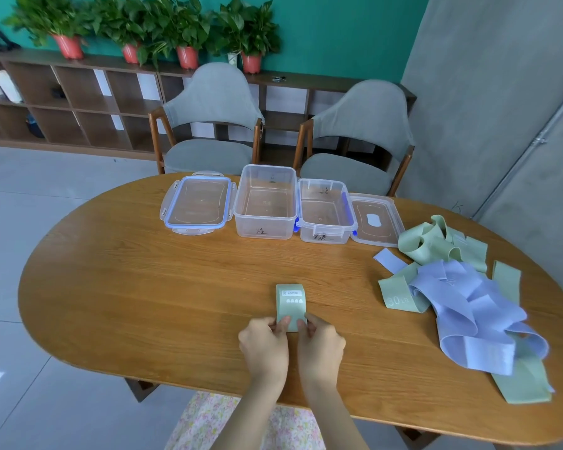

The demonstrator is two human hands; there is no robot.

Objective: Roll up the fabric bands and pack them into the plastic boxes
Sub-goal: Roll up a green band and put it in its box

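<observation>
With both hands' fingers (286, 320) we pinch the green band's (290, 302) near end on the desk (143, 287), starting its roll.

Near end of green band (291, 311): covered by the fingers of left hand (264, 347) and right hand (319, 349). Handwriting on two boxes (265, 203): too small to read. Counter (143, 287): right side cut off by frame edge.

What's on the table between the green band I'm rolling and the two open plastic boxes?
Nothing: in the head view, only bare wooden table separates the green band from the plastic boxes. The loose bands pile lies off to the right.
</observation>
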